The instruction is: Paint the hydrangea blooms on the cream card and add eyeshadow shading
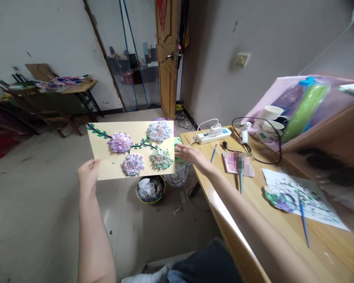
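Note:
My left hand pinches the lower left edge of a cream-coloured flower picture, held up in front of me over the floor. The picture carries several raised, textured blossoms in purple, pale blue and green-white, joined by a dark branch with small green leaves. At its right edge, my right hand has its fingers stretched out towards the board. Those fingertips meet or nearly meet the edge; I cannot tell whether they press on it. A green card shows partly behind the board.
On the wooden desk lie a power strip, a blue brush, a paint-smeared palette, paint-marked paper and another brush. Below stands a bin. An open door is ahead.

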A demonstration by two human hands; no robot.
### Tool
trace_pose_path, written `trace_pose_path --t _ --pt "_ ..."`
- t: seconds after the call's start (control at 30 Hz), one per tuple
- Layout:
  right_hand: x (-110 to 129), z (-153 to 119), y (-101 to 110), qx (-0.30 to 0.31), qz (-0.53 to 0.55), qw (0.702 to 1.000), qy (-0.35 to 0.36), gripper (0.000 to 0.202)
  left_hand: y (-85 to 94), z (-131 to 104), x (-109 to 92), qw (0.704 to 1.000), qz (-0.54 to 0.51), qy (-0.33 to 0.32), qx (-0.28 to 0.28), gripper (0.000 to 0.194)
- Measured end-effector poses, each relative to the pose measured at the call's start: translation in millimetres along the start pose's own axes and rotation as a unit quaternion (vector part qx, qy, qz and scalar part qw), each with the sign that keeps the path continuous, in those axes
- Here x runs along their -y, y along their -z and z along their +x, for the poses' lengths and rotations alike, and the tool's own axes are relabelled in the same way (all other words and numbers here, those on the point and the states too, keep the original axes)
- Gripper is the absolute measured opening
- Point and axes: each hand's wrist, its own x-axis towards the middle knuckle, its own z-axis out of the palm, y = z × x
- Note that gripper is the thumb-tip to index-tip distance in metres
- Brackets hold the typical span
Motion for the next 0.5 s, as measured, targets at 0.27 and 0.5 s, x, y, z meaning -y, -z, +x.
trace_pose_path --t 0.27,0.5 --pt "43.7 -143.3 68.3 -0.002 -0.071 0.995 -0.075 0.044 -20.6 -37.6 -35.4 0.993 -0.022 0.01 0.113 0.039" --pt "69.5 -292.2 76.1 -0.155 -0.143 0.959 -0.191 0.057 -73.3 -92.0 -79.8 0.961 -0.021 0.044 0.273 0.041"
